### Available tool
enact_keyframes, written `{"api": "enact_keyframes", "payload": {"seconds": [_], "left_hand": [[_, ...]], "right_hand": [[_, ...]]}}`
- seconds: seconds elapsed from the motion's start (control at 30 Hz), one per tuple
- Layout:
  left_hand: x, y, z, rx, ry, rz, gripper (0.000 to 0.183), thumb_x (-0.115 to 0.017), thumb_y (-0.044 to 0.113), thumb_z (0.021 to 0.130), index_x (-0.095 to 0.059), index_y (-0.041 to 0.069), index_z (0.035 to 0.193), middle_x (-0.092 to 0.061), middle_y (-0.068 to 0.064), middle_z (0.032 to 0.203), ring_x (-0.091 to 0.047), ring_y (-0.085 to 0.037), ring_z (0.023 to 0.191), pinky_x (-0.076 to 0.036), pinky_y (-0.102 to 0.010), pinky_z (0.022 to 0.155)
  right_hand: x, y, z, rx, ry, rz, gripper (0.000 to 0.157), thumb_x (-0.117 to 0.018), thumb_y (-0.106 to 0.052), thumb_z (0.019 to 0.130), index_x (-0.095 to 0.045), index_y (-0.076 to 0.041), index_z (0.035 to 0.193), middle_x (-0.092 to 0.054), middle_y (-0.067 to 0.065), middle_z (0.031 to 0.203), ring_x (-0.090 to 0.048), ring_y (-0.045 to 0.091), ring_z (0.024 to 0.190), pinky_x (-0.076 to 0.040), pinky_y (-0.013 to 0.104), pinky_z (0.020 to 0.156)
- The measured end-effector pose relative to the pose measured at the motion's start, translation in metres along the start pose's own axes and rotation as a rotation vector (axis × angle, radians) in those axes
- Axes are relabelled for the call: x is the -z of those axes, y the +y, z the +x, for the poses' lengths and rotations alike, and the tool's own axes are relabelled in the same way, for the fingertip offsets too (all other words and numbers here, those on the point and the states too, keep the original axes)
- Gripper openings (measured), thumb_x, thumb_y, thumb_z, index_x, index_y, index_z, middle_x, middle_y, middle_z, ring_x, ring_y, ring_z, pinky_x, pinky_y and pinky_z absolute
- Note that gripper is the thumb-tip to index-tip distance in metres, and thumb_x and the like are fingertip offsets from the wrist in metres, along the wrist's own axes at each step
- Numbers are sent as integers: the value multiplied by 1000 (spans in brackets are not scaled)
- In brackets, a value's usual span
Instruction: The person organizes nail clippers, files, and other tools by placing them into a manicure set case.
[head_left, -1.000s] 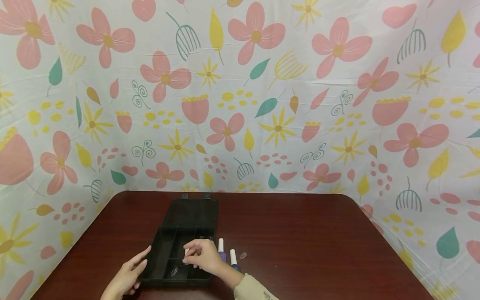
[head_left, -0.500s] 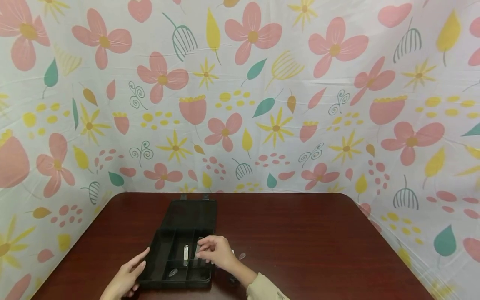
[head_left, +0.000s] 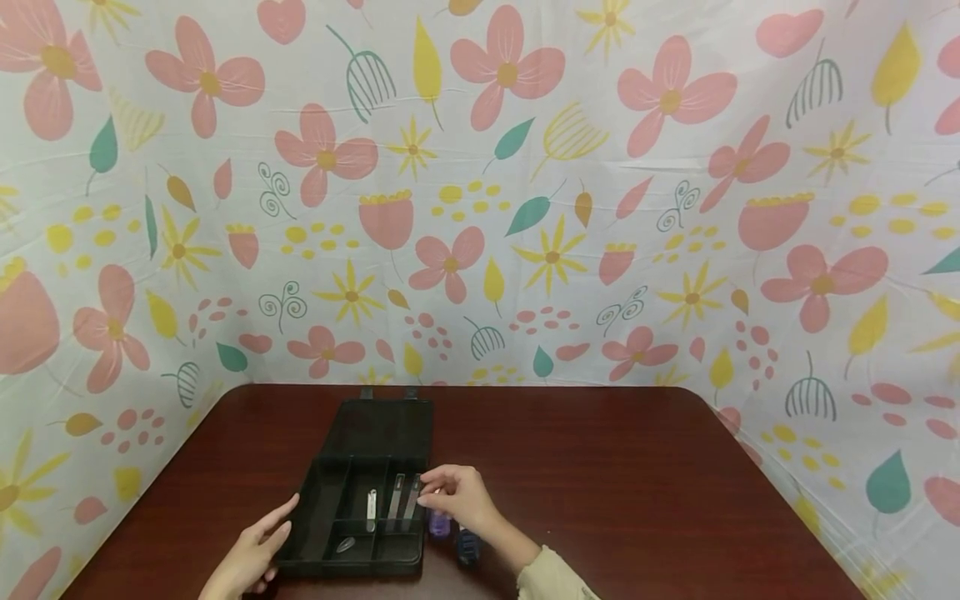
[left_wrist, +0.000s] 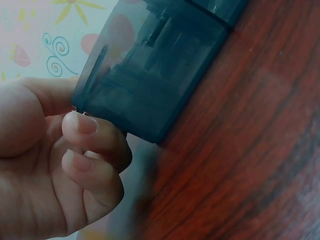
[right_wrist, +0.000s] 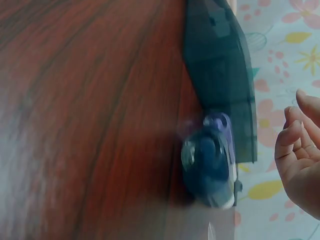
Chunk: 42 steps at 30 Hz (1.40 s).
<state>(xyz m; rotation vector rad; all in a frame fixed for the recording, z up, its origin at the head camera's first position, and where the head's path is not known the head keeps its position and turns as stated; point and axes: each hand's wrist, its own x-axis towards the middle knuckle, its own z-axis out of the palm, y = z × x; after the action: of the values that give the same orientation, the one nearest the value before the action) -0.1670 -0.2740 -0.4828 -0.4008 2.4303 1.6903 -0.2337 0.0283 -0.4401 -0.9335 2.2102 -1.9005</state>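
Note:
A dark translucent divided box (head_left: 311, 517) lies with its lid (head_left: 382, 427) folded back. My left hand (head_left: 255, 546) grips the box's left side; in the left wrist view its curled fingers touch the box corner (left_wrist: 150, 115). My right hand (head_left: 461, 500) hovers at the box's right edge, fingers loosely bent, nothing seen in them. In the middle compartment rests a silver nail clipper (head_left: 371, 510). Two narrow flat metal tools (head_left: 395, 497) lie to its right, their kind unclear. A clear leaf-shaped piece (head_left: 345, 544) sits in a front compartment.
Right of the box stand a purple nail polish bottle (head_left: 439, 524) and a dark blue nail polish bottle (head_left: 468, 547), caps hidden by my right hand and forearm. Everything is on a reddish-brown table (head_left: 637, 492) before a flowered cloth (head_left: 555, 208).
My right hand has let go of the nail clipper in the middle compartment and moved right, past the two flat tools, uncovering them. The left hand stays at the box.

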Motion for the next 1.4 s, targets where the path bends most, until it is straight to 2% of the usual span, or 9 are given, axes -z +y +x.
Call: {"api": "enact_keyframes", "payload": {"seconds": [0.37,0.47,0.57,0.63,0.73,0.8,0.93,1.13,1.4], "left_hand": [[0,4,-3,17,0,-6,48,-44,19,95,-31,9,140,-39,-29,119,-38,-15,45,-35,-28,41],[0,4,-3,16,2,-6,47,-43,18,95,-31,9,140,-48,-24,103,-37,-15,44,-34,-27,41],[0,4,-3,6,10,-5,47,-44,18,95,-32,8,140,-50,-20,99,-37,-15,44,-33,-27,40],[0,3,-3,1,12,-3,47,-44,18,95,-32,8,140,-50,-20,99,-37,-15,44,-33,-26,40],[0,3,-3,0,13,-3,47,-44,18,95,-32,8,139,-49,-22,103,-37,-15,44,-33,-27,40],[0,3,-3,4,12,-4,47,-44,18,95,-32,8,140,-48,-24,104,-38,-15,44,-34,-27,40],[0,2,-2,17,7,-8,47,-43,18,96,-31,9,140,-44,-26,112,-37,-15,44,-34,-27,41],[0,2,-1,17,-4,-11,47,-43,19,96,-31,10,140,-43,-28,113,-37,-14,43,-35,-27,41],[-1,2,-1,16,0,-14,47,-43,18,95,-31,9,140,-46,-25,111,-37,-14,43,-35,-27,41]], "right_hand": [[30,3,-8,-55,-19,-44,23,-65,7,76,-59,16,96,-59,32,84,-48,5,51,-37,17,42],[37,4,-10,-63,-25,-62,24,-66,5,76,-60,15,97,-59,31,85,-49,4,53,-45,32,42],[43,4,-12,-70,-33,-76,23,-66,5,76,-61,13,97,-59,30,86,-53,6,56,-46,49,48],[46,5,-13,-69,-38,-88,23,-66,6,76,-61,13,97,-59,30,85,-54,9,56,-45,52,49],[51,6,-14,-68,-47,-125,23,-67,6,75,-62,12,96,-59,29,84,-55,16,55,-47,39,45],[55,6,-16,-71,-69,-146,23,-67,7,74,-62,12,96,-59,29,83,-57,26,55,-47,33,44],[62,15,-17,-55,-122,-178,22,-67,9,73,-62,13,94,-59,29,82,-60,37,62,-49,35,50],[75,47,-13,12,-159,-351,26,-75,2,67,-67,8,91,-63,16,82,-56,17,65,-46,24,57],[86,54,-12,-7,-277,-450,25,-76,0,66,-69,4,90,-61,7,77,-53,10,63,-43,20,56]]}}
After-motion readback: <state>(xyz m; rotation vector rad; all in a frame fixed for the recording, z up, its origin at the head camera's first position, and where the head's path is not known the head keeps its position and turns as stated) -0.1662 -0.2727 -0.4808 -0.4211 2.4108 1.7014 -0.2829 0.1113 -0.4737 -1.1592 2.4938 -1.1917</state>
